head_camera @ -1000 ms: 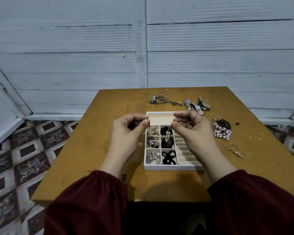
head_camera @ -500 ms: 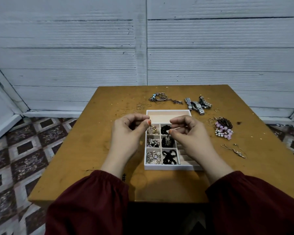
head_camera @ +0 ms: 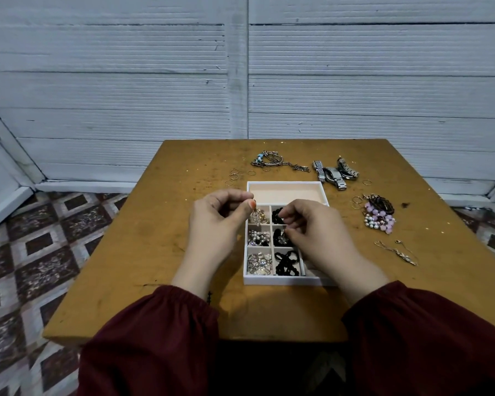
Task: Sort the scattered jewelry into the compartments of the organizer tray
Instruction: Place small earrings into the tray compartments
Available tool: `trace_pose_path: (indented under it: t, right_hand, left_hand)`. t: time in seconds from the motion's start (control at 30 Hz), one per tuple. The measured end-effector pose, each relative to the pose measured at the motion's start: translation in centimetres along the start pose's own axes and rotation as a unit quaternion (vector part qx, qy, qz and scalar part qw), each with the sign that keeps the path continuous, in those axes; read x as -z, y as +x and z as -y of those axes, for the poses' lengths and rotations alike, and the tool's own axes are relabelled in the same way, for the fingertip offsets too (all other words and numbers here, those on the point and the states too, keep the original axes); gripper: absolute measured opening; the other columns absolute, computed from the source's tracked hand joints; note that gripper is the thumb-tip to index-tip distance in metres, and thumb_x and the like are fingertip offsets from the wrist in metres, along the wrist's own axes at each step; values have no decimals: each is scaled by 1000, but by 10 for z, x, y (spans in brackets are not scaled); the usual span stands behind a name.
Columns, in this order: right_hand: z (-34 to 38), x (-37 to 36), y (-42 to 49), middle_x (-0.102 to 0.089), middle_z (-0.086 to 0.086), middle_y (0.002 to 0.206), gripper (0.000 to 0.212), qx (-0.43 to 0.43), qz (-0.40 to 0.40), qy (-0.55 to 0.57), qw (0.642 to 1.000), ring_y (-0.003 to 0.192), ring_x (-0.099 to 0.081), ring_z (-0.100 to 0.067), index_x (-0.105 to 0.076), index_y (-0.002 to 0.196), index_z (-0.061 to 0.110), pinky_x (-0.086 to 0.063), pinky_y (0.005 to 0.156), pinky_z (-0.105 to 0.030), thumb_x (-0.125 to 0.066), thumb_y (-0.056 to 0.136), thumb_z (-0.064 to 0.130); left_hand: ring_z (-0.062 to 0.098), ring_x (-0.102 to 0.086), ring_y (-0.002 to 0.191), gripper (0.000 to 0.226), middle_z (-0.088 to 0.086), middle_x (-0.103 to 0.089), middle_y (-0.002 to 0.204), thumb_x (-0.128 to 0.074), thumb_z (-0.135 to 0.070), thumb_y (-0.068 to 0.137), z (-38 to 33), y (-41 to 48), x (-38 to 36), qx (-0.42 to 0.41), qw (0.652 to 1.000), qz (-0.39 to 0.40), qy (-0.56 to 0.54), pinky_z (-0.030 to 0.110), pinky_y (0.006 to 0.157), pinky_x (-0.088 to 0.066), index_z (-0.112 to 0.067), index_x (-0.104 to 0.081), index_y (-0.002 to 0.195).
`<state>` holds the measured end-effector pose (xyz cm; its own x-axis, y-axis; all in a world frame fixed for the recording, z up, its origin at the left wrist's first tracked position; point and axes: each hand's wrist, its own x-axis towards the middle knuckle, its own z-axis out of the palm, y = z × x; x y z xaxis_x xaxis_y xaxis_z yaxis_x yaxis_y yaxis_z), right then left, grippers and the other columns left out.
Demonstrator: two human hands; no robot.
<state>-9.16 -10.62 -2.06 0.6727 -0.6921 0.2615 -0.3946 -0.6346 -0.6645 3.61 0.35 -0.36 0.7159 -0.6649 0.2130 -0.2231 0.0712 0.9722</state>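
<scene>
Left hand (head_camera: 220,224): fingertips pinched, on what I cannot tell.
Right hand (head_camera: 315,232): fingers curled, grip unclear, organizer tray (head_camera: 286,183) beneath them.

Left hand (head_camera: 215,221), right hand (head_camera: 312,232) over organizer tray (head_camera: 280,280)

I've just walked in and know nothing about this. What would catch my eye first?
Two bare hands in dark red sleeves hover over a white organizer tray mid-table. The left grip seems to pinch a small dangling piece above its far left small compartment, and the right grip is curled beside it. Loose jewelry lies around: silver watches behind the tray and pink and pearl beads to its right.
</scene>
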Motion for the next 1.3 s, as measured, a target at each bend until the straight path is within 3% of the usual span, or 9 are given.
trace_pose_path:
  t: [0.13, 0.47, 0.57, 0.67, 0.83, 0.97, 1.17, 1.3]
  right_hand:
    - [0, 0, 2, -68, 1, 90, 29, 25, 6, -56, 998, 84, -63, -14, -70, 97, 13, -51, 79, -27, -57, 78, -6]
    - [-3, -1, 4, -65, -1, 98, 28, 61, 13, -133, 989, 93, -58, -17, -68, 100, 16, -36, 74, -19, -61, 79, 0]
    - [-5, 1, 3, -65, 0, 92, 28, 60, -2, -112, 992, 88, -59, -15, -68, 97, 15, -40, 76, -19, -60, 77, -3]
    - [-6, 8, 0, -63, 4, 85, 26, 44, -47, -70, 995, 79, -60, -11, -69, 92, 16, -49, 76, -23, -61, 78, -4]
    - [-24, 23, -10, -63, 3, 87, 20, -13, -128, -1, 992, 76, -59, -7, -66, 90, 20, -48, 71, -20, -63, 82, 2]
    - [-48, 31, -21, -65, 4, 88, 15, -47, -165, -3, 985, 79, -61, -15, -65, 87, 22, -52, 72, -33, -63, 83, 8]
    - [-70, 36, -36, -64, 2, 90, 20, -66, -169, -47, 982, 81, -57, -17, -67, 89, 17, -44, 71, -29, -62, 79, 1]
    - [-81, 34, -38, -65, 1, 94, 24, -62, -140, -102, 983, 87, -59, -21, -68, 94, 17, -47, 75, -34, -60, 79, 1]
  left_hand:
    - [10, -64, 76, 12, 3, -72, 84, -71, -5, 82, 1, 0, 1, 9, 1000, 1, 2, 19, 72, -54, -17, -72, 85]
    - [10, -65, 77, 13, 2, -72, 85, -72, -7, 82, 3, 1, 1, 18, 1000, 2, -3, 20, 72, -55, -19, -72, 86]
    - [10, -64, 77, 11, 5, -72, 86, -71, -6, 82, 0, 0, 0, 19, 1000, 5, -6, 20, 72, -55, -16, -72, 87]
    - [11, -64, 77, 11, 7, -72, 88, -70, -5, 82, -1, 0, -2, 16, 1000, 8, -7, 22, 74, -55, -13, -71, 89]
    - [3, -61, 70, 11, 2, -70, 81, -70, -3, 82, -3, -1, -8, 2, 1000, 29, 3, 12, 67, -52, -14, -71, 86]
    - [-1, -57, 66, 9, -2, -67, 76, -70, -7, 83, -3, -3, -14, -3, 998, 61, 32, 13, 65, -50, -16, -71, 85]
    - [7, -54, 66, 13, -4, -63, 69, -69, -11, 85, 2, -3, -25, 4, 991, 101, 84, 30, 71, -55, -23, -71, 80]
    - [7, -53, 66, 11, 2, -65, 73, -68, -12, 86, 3, -4, -32, 8, 985, 128, 118, 21, 65, -47, -21, -72, 82]
